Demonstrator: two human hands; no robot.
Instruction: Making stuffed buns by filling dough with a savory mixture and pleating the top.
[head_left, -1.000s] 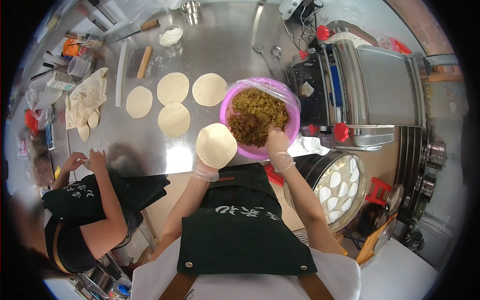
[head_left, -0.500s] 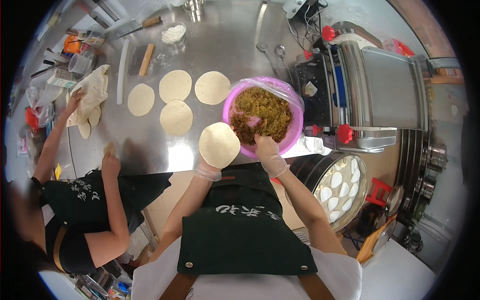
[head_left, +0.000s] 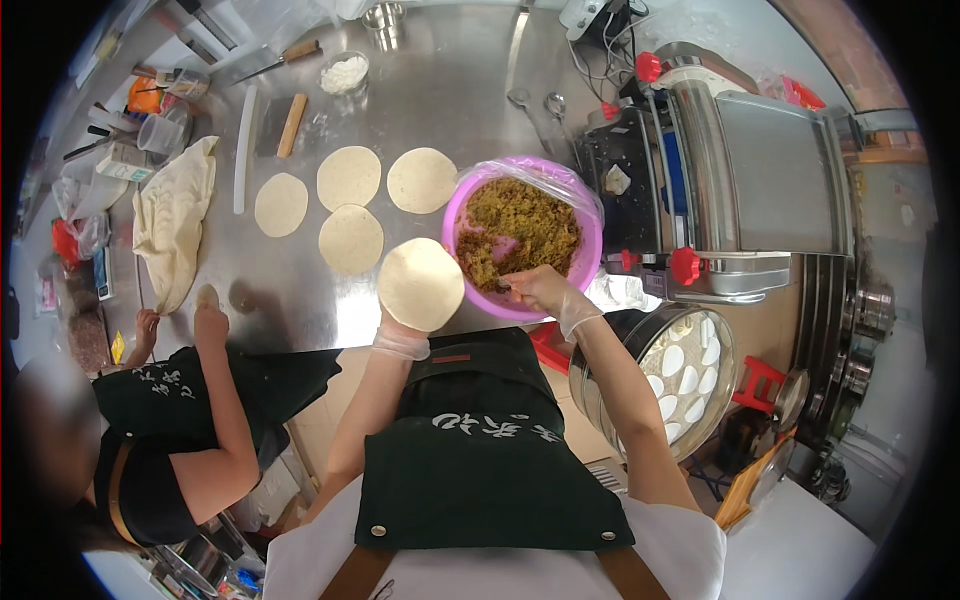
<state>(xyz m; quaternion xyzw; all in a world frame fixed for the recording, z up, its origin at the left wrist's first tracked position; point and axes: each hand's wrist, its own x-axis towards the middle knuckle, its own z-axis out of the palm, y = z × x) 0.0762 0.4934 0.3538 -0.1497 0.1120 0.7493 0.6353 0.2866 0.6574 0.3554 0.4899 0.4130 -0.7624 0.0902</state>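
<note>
My left hand [head_left: 403, 338], in a clear plastic glove, holds up a round, flat dough wrapper [head_left: 421, 283]; the wrapper hides most of the fingers under it. My right hand [head_left: 543, 289], gloved too, is at the near rim of a pink bowl [head_left: 597, 235]. Its fingers are closed and reach into the crumbly brown-green filling [head_left: 525, 218]; what they grip, if anything, is hidden. Left of the bowl, several more wrappers lie flat on the steel table, one of them [head_left: 422, 181] close to the rim.
A dough-rolling machine [head_left: 700, 170] stands right of the bowl. Below it, a round steamer [head_left: 722, 405] holds white, leaf-shaped pieces. Two spoons [head_left: 556, 108] lie beyond the bowl. At left, a co-worker's hand [head_left: 210, 325] is near a cream cloth [head_left: 172, 225]; a rolling pin [head_left: 292, 125] lies farther back.
My left hand has shifted slightly left with the wrapper. My right hand has turned, its wrist swinging outward while its fingers stay in the filling. The co-worker's far hand has left the cloth.
</note>
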